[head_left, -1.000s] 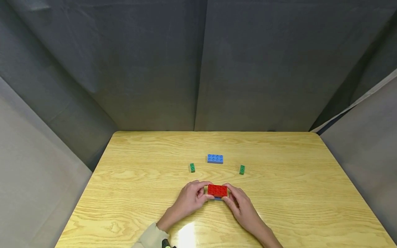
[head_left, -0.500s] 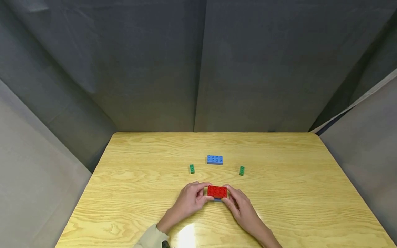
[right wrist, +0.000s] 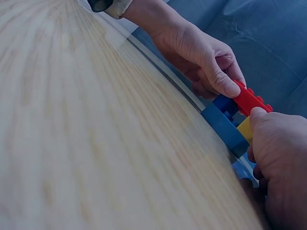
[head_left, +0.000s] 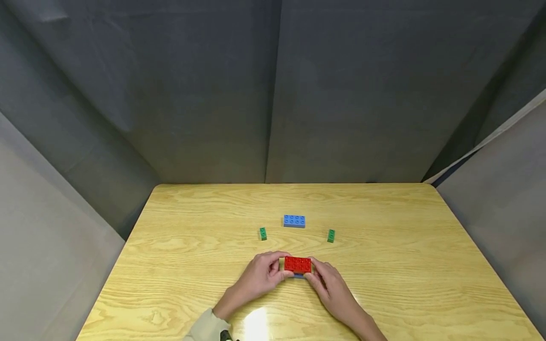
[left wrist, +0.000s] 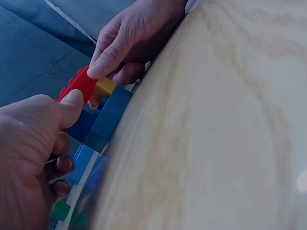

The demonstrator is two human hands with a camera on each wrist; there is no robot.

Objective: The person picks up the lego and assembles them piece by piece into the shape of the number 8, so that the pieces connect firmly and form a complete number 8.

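Observation:
A red brick (head_left: pixel 297 264) with studs on top is pinched at its two ends, the left hand (head_left: pixel 261 273) at one end and the right hand (head_left: pixel 333 289) at the other. Beneath it, in the right wrist view, sit a dark blue brick (right wrist: pixel 224 104) under the left end and a yellow brick (right wrist: pixel 245 128) under the right end. Both stand on a longer blue brick (right wrist: pixel 221 127) resting on the table. A gap shows between the two middle bricks. Fingers partly cover the yellow brick; whether the red brick is fully pressed down I cannot tell.
Farther back on the wooden table (head_left: pixel 179 270) lies another blue brick (head_left: pixel 294 221). A small green brick (head_left: pixel 263 233) is to its front left, and a second green brick (head_left: pixel 331 236) to its front right. Grey curtains (head_left: pixel 204 94) surround the table's back and sides.

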